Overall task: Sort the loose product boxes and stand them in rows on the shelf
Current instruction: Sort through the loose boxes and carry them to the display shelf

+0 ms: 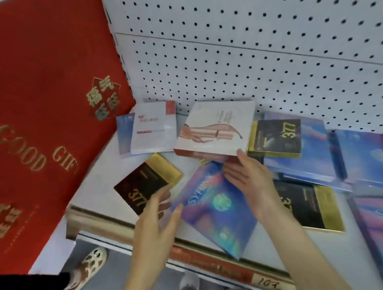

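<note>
Inspecting the shelf (pixel 108 179) at this moment, I find the sorting barely begun. No row stands anywhere in view. Boxes lie flat and mixed across the shelf, several overlapping.

Findings, by place:
- Centre: a white box with pink print (pixel 215 130) rests on top of other boxes.
- Lower centre: a blue SYHINX box (pixel 218 213) lies tilted, its near corner overhanging the price strip (pixel 265 282).
- Centre left: a black-and-gold 377 box (pixel 147 186) lies askew.
- Right of centre: a second 377 box (pixel 278 136) sits on a blue box, and a third black-and-gold box (pixel 314 207) lies nearer the edge.
- Far right: more blue boxes (pixel 379 153), heavily blurred.
- Back left corner: a white box with red print (pixel 152 128), with a pale blue one just behind it. Whether these lean on the pegboard (pixel 269 39) or lie flat, I cannot tell.

My right hand (pixel 250 181) is spread, fingers straight, fingertips touching the near edge of the white box with pink print. My left hand (pixel 154 212) reaches the near corner of the askew 377 box. Blur prevents me from telling whether it pinches that corner or merely touches it.

A red gift bag (pixel 37 115) fills the left of the frame.

Assessment: grouping by kind and all standing-up remain outstanding.
</note>
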Demonstrator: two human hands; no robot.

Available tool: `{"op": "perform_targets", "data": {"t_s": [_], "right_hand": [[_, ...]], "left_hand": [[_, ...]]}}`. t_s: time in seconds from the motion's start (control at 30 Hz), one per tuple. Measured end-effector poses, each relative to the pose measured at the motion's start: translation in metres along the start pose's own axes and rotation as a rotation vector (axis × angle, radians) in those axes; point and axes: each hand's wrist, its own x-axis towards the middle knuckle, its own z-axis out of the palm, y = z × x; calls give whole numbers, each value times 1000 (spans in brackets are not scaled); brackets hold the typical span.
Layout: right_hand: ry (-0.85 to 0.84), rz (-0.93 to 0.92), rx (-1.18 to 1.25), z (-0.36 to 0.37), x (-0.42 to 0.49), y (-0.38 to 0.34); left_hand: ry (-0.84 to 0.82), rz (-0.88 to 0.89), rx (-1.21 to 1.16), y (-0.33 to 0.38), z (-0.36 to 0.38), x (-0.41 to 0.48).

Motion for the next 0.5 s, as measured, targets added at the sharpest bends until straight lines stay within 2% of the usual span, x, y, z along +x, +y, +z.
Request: {"op": "perform_targets", "data": {"t_s": [0.2, 0.33, 0.4, 0.5], "right_hand": [[164, -86, 99, 30, 4, 10], [208, -196, -11, 22, -17, 13], [211, -267, -21, 8, -32, 7], [150, -293, 102, -14, -52, -10]], "left_hand": [[-163, -33, -61, -8, 4, 14], [-260, -20, -56, -11, 0, 14], [-253, -59, -124, -9, -8, 19], [-194, -146, -319, -1, -19, 30]]}}
